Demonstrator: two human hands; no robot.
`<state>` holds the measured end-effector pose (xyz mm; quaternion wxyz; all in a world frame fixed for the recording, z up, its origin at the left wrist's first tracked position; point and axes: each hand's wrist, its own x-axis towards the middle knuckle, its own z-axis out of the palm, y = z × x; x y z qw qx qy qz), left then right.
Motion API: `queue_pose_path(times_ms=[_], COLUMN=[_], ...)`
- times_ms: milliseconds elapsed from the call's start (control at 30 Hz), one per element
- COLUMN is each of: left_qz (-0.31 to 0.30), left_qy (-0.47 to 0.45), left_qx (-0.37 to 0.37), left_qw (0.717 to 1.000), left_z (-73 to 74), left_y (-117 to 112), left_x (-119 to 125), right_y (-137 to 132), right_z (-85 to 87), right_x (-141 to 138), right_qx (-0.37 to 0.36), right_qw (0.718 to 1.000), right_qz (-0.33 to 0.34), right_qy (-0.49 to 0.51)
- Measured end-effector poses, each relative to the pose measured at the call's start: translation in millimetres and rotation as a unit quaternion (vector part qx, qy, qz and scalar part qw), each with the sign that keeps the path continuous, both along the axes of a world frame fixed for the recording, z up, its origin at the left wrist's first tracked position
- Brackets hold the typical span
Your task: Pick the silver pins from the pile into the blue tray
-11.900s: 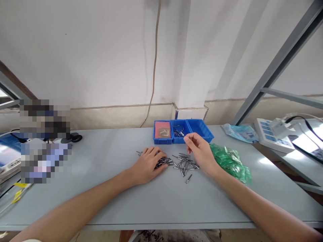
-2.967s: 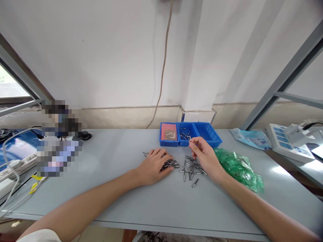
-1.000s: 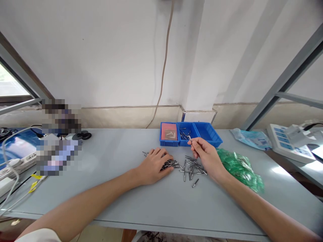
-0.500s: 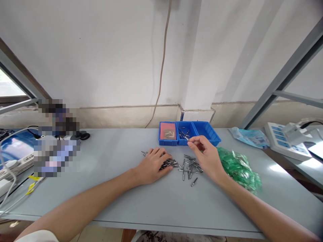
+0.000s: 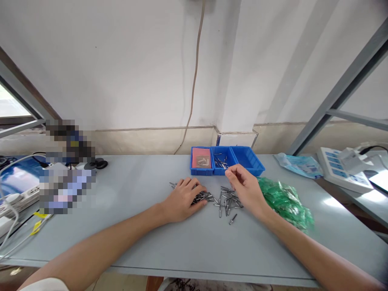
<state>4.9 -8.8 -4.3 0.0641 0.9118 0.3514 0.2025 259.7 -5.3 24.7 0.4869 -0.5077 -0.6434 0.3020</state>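
One stray pin [image 5: 233, 219] lies nearest on the grey bench [image 5: 194, 250], flat, its long axis slanting from lower left to upper right. Just beyond are two hands. The left hand [image 5: 182, 199] rests palm down, fingers loosely spread, over part of the pins [image 5: 227, 199], a centre-frame heap too many to count, lying flat and pointing every way. The right hand [image 5: 247, 189] hovers above them, fingers curled, thumb and forefinger tips together; whether they pinch a pin I cannot tell. To its right sit crumpled green bags [image 5: 285, 200]. Farthest back stand three blue bins [image 5: 247, 158] in a row: the left bin [image 5: 201, 171] has a pink liner with pale pieces, and the middle bin [image 5: 216, 171] holds several pins.
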Motion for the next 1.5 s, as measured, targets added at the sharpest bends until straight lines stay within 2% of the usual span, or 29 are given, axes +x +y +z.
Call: queue_pose_path(times_ms=[133,233,433,633,733,833,900,1000,1067,1200,1500], left_qz=[0.000,0.000,-0.001,0.000,0.001,-0.001,-0.001,0.001,0.003,0.003,0.004], left_qy=[0.003,0.003,0.000,0.001,-0.001,-0.001,0.001,0.001,-0.001,0.000,0.006], left_qx=[-0.005,-0.005,-0.005,-0.006,-0.004,0.000,0.001,0.001,0.000,-0.002,-0.002], left_qw=[1.000,1.000,1.000,1.000,1.000,1.000,1.000,1.000,1.000,1.000,1.000], left_z=[0.7,1.1,-0.7,-0.3,0.7,0.6,0.3,0.0,0.0,-0.1,-0.5], left_y=[-0.1,0.0,0.9,0.5,0.1,0.1,0.1,0.0,0.0,0.3,0.6], left_x=[-0.1,0.1,-0.2,0.0,0.2,0.1,0.1,0.4,0.5,0.7,0.5], right_y=[5.9,10.2,15.0,10.6,10.2,10.6,9.9,8.4,8.5,10.7,2.9], right_z=[-2.2,-4.5,-6.5,-0.7,-1.8,-7.8,-13.9,-23.9,-28.9,-32.1,-25.1], right_x=[1.2,2.0,4.1,1.2,1.4,3.7,5.0,6.2,6.9,8.9,4.8], right_qx=[-0.084,-0.115,-0.119,-0.118,-0.086,-0.016,0.036,0.074,0.073,0.085,0.108], right_qw=[0.988,0.977,0.973,0.960,0.981,1.000,0.984,0.936,0.918,0.901,0.896], right_qz=[0.007,0.000,-0.002,0.030,0.022,-0.003,0.004,0.023,0.041,0.060,0.031], right_qy=[0.125,0.180,0.197,0.251,0.173,-0.023,-0.175,-0.343,-0.387,-0.422,-0.429])
